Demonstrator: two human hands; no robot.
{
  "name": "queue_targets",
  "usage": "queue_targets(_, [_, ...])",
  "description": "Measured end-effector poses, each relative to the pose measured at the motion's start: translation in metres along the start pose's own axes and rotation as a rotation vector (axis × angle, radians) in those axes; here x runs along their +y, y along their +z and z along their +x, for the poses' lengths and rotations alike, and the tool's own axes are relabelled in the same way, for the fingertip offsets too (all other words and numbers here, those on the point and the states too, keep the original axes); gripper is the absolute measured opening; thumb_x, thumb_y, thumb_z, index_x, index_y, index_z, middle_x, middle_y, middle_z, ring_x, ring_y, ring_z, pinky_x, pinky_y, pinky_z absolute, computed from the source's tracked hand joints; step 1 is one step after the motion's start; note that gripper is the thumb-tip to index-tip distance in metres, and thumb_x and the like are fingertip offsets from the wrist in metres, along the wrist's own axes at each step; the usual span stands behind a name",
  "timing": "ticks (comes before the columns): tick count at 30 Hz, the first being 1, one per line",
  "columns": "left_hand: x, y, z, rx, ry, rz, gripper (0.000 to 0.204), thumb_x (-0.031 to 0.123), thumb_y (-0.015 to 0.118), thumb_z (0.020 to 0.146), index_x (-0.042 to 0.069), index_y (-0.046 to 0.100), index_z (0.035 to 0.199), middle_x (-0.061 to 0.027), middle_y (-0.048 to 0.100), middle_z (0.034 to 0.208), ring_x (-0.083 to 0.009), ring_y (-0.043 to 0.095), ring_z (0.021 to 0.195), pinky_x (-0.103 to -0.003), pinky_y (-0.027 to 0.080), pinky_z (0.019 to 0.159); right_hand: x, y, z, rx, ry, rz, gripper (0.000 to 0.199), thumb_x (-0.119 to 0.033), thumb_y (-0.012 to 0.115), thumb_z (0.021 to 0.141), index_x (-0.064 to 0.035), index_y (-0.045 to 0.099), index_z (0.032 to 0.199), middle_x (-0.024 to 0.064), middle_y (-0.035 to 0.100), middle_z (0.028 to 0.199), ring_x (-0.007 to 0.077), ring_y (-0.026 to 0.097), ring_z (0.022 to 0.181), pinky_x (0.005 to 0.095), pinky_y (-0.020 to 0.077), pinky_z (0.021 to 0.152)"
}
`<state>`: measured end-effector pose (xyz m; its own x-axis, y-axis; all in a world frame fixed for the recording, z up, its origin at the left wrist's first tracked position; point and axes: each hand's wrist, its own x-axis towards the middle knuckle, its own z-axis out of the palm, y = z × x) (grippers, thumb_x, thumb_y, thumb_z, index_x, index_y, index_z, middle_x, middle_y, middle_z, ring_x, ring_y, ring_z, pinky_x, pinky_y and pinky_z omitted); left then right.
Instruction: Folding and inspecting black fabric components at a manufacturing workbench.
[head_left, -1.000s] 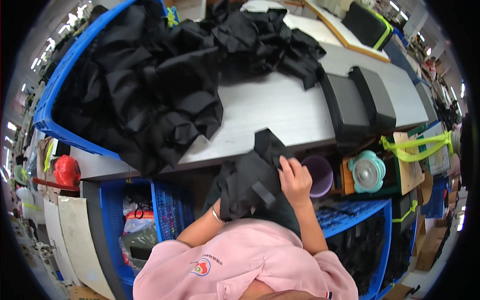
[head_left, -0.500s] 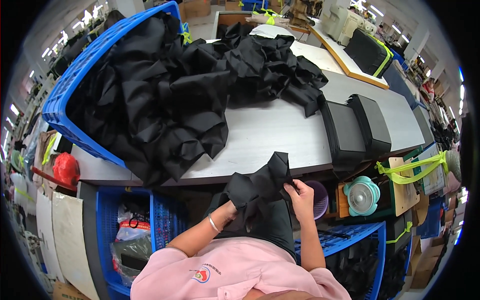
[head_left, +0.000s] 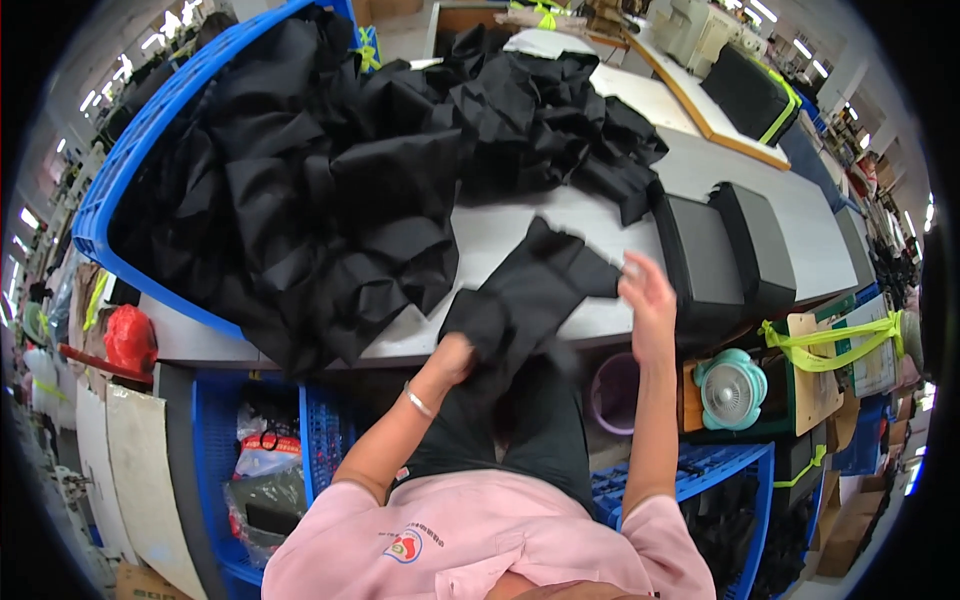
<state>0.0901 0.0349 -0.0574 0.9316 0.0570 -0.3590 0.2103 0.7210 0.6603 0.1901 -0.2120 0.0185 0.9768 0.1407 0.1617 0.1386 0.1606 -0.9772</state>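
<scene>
A piece of black fabric (head_left: 545, 285) stretches from over my lap onto the near edge of the table, partly blurred. My left hand (head_left: 455, 358), with a bracelet on its wrist, is closed on the fabric's lower left part. At the opposite end, my right hand (head_left: 650, 297) is raised beside the fabric's right corner. Motion smears its fingers, so whether they grip that corner is unclear. Beyond my hands lies a large heap of crumpled black fabric pieces (head_left: 350, 190), spilling out of a tipped blue plastic crate (head_left: 150, 130).
Two stacks of flat black pieces (head_left: 705, 250) sit at right on the grey table (head_left: 510, 235). Below the table are blue crates (head_left: 305, 430), a purple bin (head_left: 612, 395) and a turquoise fan (head_left: 732, 390). A red bag (head_left: 130, 340) hangs at left.
Both hands have moved forward with the black fabric, from over my lap toward the table. My right hand has risen to the right, and the piece is spread wider.
</scene>
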Motion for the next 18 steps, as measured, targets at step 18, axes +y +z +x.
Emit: queue_targets(18, [0.003,0.028,0.089,0.003,0.285,0.476,0.061,0.023,0.070,0.092,-0.002,0.046,0.143,-0.0107,0.059,0.130,-0.0099,0.058,0.101,-0.024,0.048,0.085,0.069,0.063,-0.063,0.297,-0.128,-0.256,0.025,-0.008,0.072,0.090,0.0020,0.066,0.112,0.0056,0.069,0.091,0.0074,0.060,0.071,0.0224,0.0491,0.065])
